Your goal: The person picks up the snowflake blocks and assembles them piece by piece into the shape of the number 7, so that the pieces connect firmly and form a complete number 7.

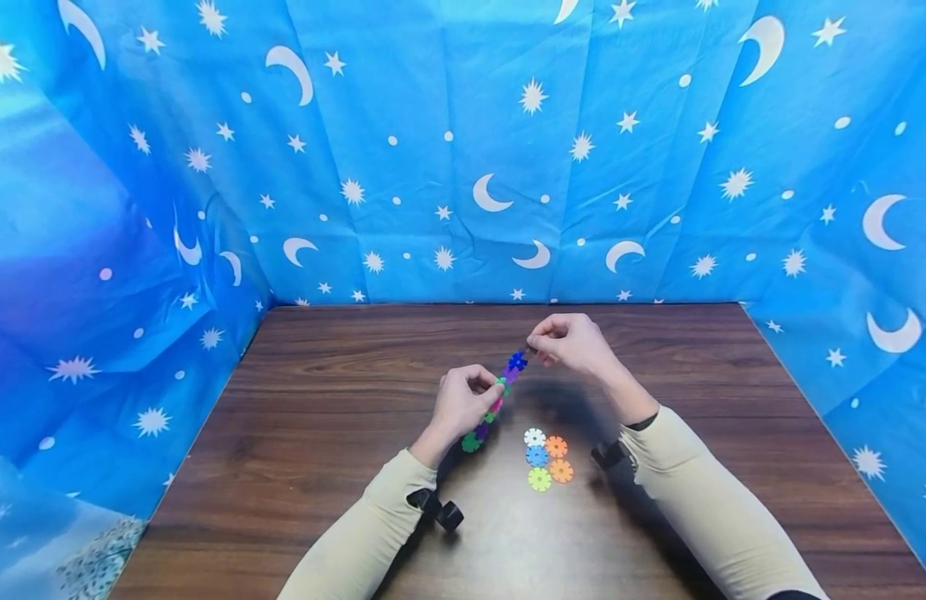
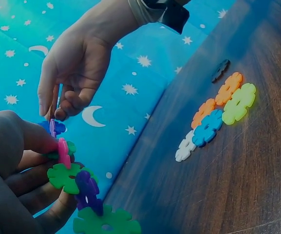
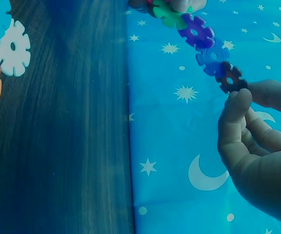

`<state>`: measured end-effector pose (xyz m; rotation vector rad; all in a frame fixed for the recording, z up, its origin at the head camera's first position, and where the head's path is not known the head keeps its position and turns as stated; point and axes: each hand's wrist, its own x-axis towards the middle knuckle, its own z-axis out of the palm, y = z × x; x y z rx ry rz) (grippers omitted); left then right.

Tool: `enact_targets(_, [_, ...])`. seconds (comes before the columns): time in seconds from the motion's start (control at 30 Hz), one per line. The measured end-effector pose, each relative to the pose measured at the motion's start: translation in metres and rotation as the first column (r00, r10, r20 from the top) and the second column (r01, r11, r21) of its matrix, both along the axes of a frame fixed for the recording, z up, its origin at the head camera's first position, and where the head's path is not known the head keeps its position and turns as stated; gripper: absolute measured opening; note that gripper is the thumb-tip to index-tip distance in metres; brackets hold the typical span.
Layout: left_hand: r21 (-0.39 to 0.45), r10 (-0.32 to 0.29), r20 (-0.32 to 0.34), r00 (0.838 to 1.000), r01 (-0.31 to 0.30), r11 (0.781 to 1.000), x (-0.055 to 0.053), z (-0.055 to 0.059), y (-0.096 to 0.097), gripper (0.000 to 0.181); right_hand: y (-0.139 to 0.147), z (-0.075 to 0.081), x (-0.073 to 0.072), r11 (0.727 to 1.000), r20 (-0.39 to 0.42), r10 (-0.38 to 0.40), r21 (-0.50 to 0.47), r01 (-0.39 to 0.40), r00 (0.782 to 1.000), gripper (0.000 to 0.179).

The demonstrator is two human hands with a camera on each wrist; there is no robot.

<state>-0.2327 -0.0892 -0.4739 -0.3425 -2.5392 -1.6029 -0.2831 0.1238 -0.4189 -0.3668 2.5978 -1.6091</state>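
My left hand pinches a chain of interlocked notched plastic discs around its middle, raised above the table. A green disc forms its near end, followed by a purple disc, another green disc and a pink one. Toward the far end come a purple disc and a blue disc. Between thumb and forefinger, my right hand pinches a dark brown disc, whose edge overlaps the blue one. Part of the chain is hidden by the left fingers.
On the wooden table lie loose discs: white, blue, yellow-green and two orange. A black disc lies beyond them in the left wrist view. Blue star-patterned cloth surrounds the table's back and sides.
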Motion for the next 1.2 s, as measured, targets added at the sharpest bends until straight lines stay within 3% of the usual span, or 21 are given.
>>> enact_targets(0.7, [-0.003, 0.019, 0.005, 1.000, -0.019, 1.000, -0.003, -0.001, -0.001, 0.008, 0.019, -0.001, 0.006, 0.997, -0.057, -0.025, 0.068, 0.029, 0.998, 0.016])
enact_targets(1.2, [0.005, 0.038, -0.009, 0.999, -0.038, 0.999, -0.004, -0.001, -0.003, 0.007, 0.040, -0.003, 0.019, 0.988, -0.091, -0.042, 0.143, 0.055, 0.995, 0.014])
